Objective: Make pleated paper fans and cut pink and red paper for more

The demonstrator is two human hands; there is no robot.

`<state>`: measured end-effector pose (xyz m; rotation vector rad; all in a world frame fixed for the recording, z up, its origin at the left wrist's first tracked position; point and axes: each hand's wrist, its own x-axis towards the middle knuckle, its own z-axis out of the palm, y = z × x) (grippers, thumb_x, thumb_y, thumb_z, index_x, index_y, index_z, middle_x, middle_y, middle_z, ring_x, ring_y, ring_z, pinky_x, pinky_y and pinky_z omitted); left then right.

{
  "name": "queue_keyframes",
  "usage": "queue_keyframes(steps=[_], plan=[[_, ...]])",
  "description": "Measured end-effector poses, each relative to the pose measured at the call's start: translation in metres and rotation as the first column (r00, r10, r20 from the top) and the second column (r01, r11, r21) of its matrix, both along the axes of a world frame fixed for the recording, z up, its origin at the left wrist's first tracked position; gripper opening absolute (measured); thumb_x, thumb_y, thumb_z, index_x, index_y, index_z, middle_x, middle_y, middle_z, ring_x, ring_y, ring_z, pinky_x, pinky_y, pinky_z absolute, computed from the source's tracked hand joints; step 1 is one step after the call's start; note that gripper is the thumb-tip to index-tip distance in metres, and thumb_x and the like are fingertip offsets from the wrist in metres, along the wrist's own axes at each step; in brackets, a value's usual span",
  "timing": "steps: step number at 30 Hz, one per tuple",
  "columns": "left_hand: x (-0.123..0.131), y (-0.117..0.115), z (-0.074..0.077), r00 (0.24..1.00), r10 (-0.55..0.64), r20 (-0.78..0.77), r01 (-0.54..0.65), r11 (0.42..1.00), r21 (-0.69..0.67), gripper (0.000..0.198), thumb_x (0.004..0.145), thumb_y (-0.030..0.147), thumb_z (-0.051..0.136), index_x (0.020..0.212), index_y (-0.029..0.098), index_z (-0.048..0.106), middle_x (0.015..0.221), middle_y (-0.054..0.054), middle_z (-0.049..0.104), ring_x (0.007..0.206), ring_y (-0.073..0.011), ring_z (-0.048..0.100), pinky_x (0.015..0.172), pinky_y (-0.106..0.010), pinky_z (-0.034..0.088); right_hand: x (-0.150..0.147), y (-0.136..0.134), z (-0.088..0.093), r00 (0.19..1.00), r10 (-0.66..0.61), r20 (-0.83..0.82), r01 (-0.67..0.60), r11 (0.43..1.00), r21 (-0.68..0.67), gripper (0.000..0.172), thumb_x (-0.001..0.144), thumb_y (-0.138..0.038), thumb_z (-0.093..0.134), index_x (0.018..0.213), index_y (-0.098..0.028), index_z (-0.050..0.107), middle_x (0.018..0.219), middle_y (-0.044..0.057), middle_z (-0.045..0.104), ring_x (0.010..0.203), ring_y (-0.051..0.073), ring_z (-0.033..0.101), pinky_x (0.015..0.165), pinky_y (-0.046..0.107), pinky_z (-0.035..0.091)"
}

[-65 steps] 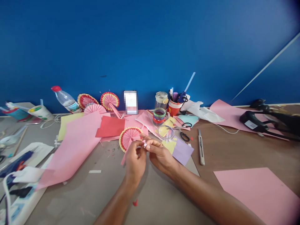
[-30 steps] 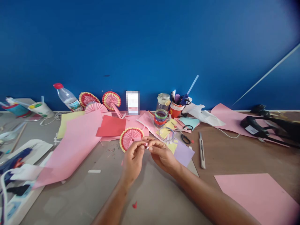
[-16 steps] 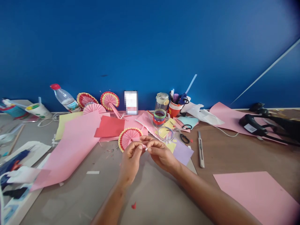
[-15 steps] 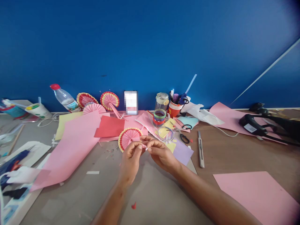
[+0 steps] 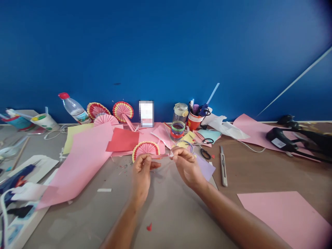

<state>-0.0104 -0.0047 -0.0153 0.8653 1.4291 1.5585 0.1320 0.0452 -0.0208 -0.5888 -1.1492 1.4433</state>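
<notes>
A thin pink paper strip (image 5: 162,156) stretches between my two hands above the table. My left hand (image 5: 142,174) pinches its left end between thumb and fingers. At the other end, my right hand (image 5: 188,166) is closed in a pinch, with a small white piece (image 5: 171,155) at its fingertips; whether that piece is joined to the strip I cannot tell. Just behind my hands lies a pleated paper fan (image 5: 146,148), pink with a red and yellow rim, its lower part hidden by my left hand and the strip.
Rolls of tape (image 5: 177,127) and black-handled scissors (image 5: 205,153) lie ahead on the right, with a utility knife (image 5: 223,167) nearer. Large pink paper (image 5: 80,162) spreads at left, by a glue gun (image 5: 17,177) and power strip (image 5: 28,223). A tilted bottle (image 5: 75,109) leans behind.
My hands have drawn apart, the right one moving rightward and slightly up. The pink strip, earlier bunched at the fingertips, now shows stretched between them.
</notes>
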Motion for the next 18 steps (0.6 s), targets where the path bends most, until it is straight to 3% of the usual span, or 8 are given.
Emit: queue_keyframes(steps=[3, 5, 9, 14, 18], plan=[[0.002, 0.0, 0.003, 0.996, 0.01, -0.087, -0.007, 0.999, 0.032, 0.025, 0.081, 0.044, 0.058, 0.083, 0.019, 0.061, 0.07, 0.001, 0.065, 0.061, -0.013, 0.062, 0.058, -0.024, 0.048, -0.005, -0.01, 0.006, 0.975, 0.216, 0.055, -0.216, 0.976, -0.005, 0.009, 0.075, -0.031, 0.071, 0.073, -0.023, 0.067, 0.082, 0.001, 0.054, 0.08, 0.016, 0.05, 0.075, 0.03, 0.041], [0.004, 0.001, 0.004, 0.99, 0.018, -0.139, -0.009, 0.998, 0.067, 0.023, 0.081, 0.042, 0.057, 0.081, 0.019, 0.062, 0.078, -0.001, 0.067, 0.067, -0.0137, 0.062, 0.06, -0.024, 0.048, -0.01, -0.014, 0.005, 0.96, 0.274, 0.06, -0.271, 0.961, -0.046, 0.011, 0.076, -0.033, 0.071, 0.073, -0.023, 0.067, 0.082, 0.001, 0.053, 0.08, 0.015, 0.051, 0.076, 0.03, 0.042], [0.006, 0.0, 0.001, 0.976, 0.026, -0.217, -0.003, 0.994, 0.106, 0.021, 0.084, 0.039, 0.055, 0.082, 0.02, 0.063, 0.084, -0.002, 0.067, 0.075, -0.0146, 0.061, 0.067, -0.025, 0.049, -0.014, -0.013, -0.001, 0.967, 0.256, 0.02, -0.252, 0.961, -0.111, 0.012, 0.074, -0.034, 0.073, 0.074, -0.023, 0.067, 0.082, -0.001, 0.052, 0.073, 0.013, 0.051, 0.076, 0.03, 0.043], [0.006, -0.002, -0.002, 0.932, 0.038, -0.36, 0.016, 0.989, 0.144, 0.02, 0.085, 0.037, 0.054, 0.083, 0.02, 0.064, 0.079, -0.002, 0.066, 0.073, -0.0143, 0.059, 0.067, -0.024, 0.048, -0.011, -0.011, 0.003, 0.971, 0.238, 0.038, -0.233, 0.967, -0.105, 0.015, 0.072, -0.035, 0.074, 0.07, -0.022, 0.067, 0.078, 0.0, 0.053, 0.073, 0.014, 0.051, 0.072, 0.029, 0.043], [0.005, -0.002, -0.001, 0.927, 0.033, -0.373, 0.029, 0.987, 0.157, 0.02, 0.086, 0.036, 0.052, 0.083, 0.02, 0.064, 0.079, -0.002, 0.065, 0.073, -0.0144, 0.059, 0.067, -0.024, 0.048, -0.011, -0.009, 0.004, 0.964, 0.258, 0.07, -0.252, 0.964, -0.082, 0.014, 0.071, -0.034, 0.075, 0.069, -0.022, 0.068, 0.077, 0.0, 0.053, 0.073, 0.014, 0.05, 0.073, 0.029, 0.041]])
